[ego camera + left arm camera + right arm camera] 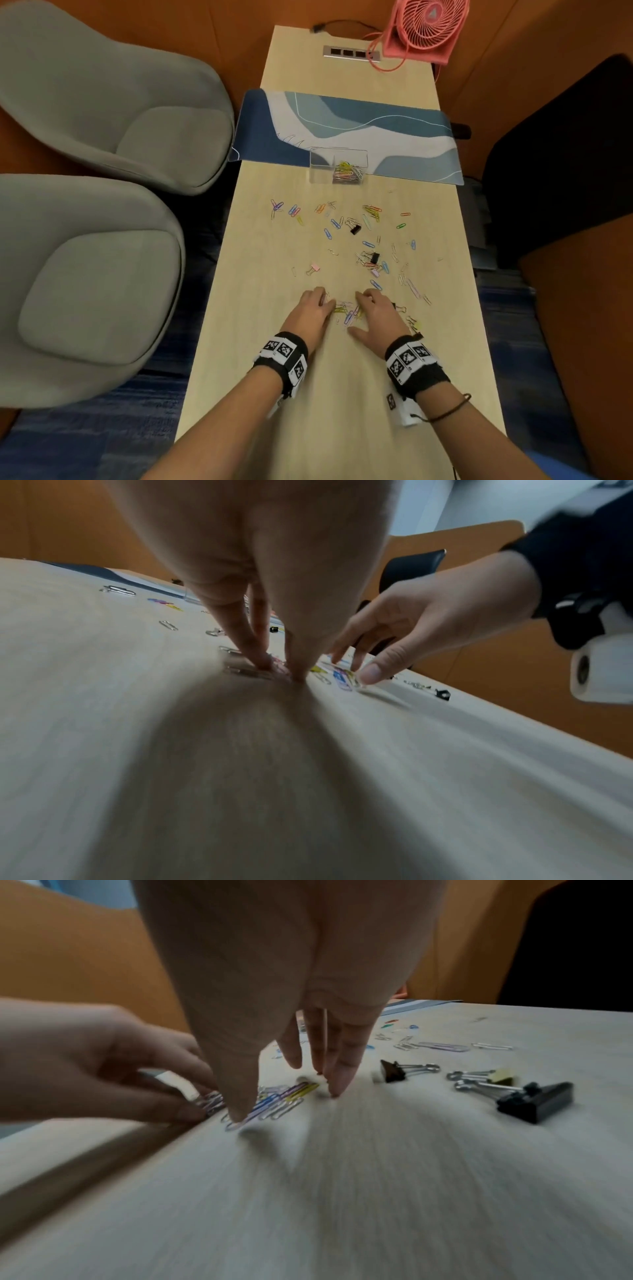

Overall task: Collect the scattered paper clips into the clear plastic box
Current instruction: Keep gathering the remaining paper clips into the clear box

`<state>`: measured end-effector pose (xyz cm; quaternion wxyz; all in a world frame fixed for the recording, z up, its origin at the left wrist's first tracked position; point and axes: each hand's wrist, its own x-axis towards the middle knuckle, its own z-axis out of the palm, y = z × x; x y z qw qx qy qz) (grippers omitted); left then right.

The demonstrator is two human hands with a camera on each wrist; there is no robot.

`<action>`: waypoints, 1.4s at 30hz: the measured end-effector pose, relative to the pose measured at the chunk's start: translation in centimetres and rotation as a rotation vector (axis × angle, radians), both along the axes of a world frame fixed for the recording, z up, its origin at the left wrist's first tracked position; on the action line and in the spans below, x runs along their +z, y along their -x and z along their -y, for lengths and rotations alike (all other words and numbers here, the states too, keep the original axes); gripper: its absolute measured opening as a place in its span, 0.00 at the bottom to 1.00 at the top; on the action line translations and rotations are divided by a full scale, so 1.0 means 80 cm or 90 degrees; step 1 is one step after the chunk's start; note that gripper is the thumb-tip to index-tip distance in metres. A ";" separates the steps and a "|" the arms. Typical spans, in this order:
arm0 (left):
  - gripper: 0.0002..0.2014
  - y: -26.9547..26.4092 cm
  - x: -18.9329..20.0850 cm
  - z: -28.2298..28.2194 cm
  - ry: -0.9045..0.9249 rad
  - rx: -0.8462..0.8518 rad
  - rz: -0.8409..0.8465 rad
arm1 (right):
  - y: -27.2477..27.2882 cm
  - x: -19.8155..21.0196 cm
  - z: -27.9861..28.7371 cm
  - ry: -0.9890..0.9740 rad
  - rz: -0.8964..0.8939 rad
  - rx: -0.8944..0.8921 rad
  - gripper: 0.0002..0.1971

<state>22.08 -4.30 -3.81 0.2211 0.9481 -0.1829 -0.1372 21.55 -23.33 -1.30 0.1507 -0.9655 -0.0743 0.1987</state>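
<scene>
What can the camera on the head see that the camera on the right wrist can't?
Only the head view shows the clear plastic box with clips already inside, the pink fan and the grey chairs. Only the right wrist view shows, close up, the right hand's fingertips on the table and a big black binder clip. Both show the left hand and the little pile of paper clips between the hands.
</scene>
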 end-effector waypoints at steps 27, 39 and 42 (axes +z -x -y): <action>0.10 -0.047 0.033 0.006 0.010 0.153 -0.076 | -0.042 0.035 -0.090 0.249 -0.040 0.283 0.14; 0.03 -0.071 0.033 -0.006 0.101 0.277 -0.143 | -0.089 0.027 -0.047 0.061 -0.103 -0.025 0.03; 0.04 -0.077 0.029 -0.014 0.167 0.296 -0.140 | -0.093 0.029 -0.019 -0.130 -0.129 -0.195 0.02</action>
